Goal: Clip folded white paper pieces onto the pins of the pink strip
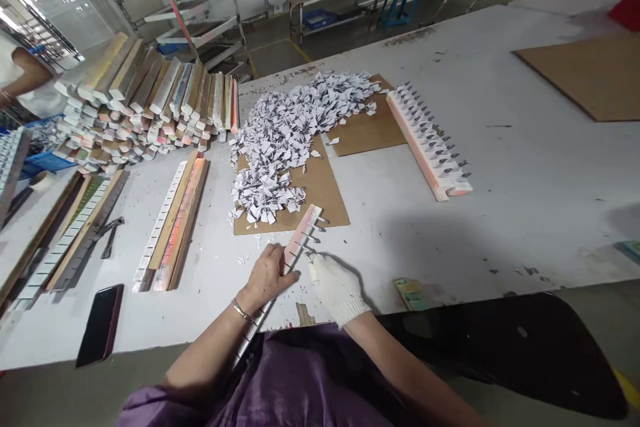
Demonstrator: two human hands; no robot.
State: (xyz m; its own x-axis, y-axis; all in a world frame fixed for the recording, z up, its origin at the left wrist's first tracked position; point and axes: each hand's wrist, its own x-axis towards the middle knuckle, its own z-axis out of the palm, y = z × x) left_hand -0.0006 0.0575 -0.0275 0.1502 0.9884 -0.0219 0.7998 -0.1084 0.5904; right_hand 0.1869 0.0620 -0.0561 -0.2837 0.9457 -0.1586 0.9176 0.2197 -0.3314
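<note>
A long pink-white strip [301, 234] with small metal clips along its edge lies slanted on the white table [500, 167], its near end running under my forearm. My bare left hand [267, 275] rests on the strip, fingers curled over it. My right hand [334, 283], in a white knit glove, pinches at a clip on the strip's right edge; what is between the fingertips is too small to name. Just beyond lies a heap of small folded white paper pieces [290, 133] on brown cardboard [320, 190].
A filled strip with clips [429, 143] lies to the right of the heap. More strips [173, 223] and a stack of them [145, 100] sit at left. A black phone [100, 323], pliers [110, 235], a cardboard sheet [585, 73] and another person's arm [23, 73] are around.
</note>
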